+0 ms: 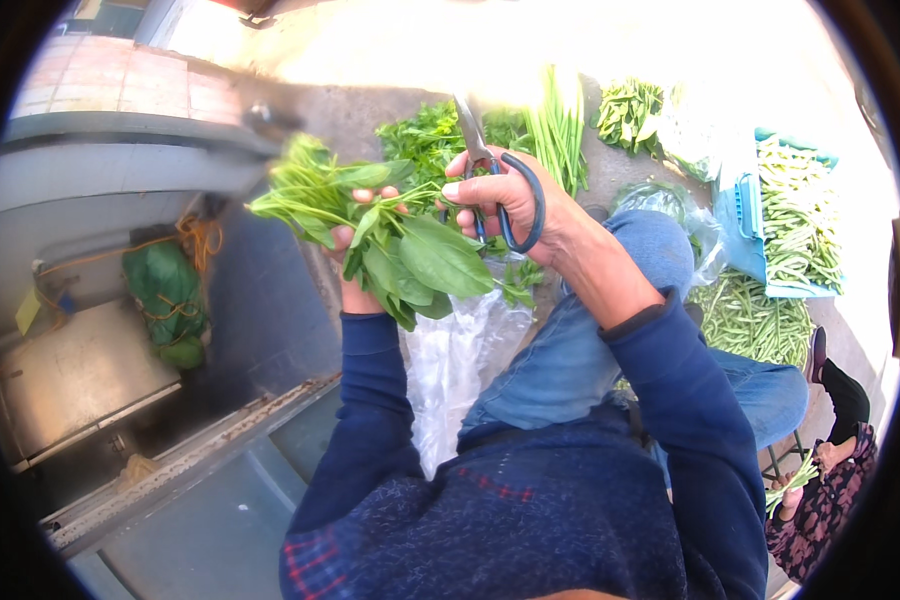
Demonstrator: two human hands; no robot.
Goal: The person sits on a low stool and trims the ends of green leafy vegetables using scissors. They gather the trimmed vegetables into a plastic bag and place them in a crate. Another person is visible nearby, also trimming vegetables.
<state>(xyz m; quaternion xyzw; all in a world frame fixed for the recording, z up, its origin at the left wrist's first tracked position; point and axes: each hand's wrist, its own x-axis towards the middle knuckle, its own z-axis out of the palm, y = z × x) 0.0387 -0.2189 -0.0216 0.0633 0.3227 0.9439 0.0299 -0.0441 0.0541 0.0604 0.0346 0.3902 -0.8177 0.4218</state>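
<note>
My left hand point(343, 242), partly hidden by leaves, is closed around a bunch of leafy greens point(448, 258). The stems and lighter ends point left, while broad leaves hang to the right. My right hand point(560, 218) grips a pair of scissors point(540, 205) with dark blue handles, its metal blades pointing up and away. Those right fingertips are close to thin stems of the bunch; whether they pinch one, I cannot tell. Below the leaves, a clear plastic bag point(445, 370) lies between my left forearm and my jeans.
Beyond my hands are leafy herbs point(410, 135) and long green stalks point(558, 130). On the right, a blue crate point(742, 215) holds green beans, with a bean pile point(755, 320) nearer. Another person's hand point(792, 500) holds green stalks. A metal cart point(260, 400) stands left.
</note>
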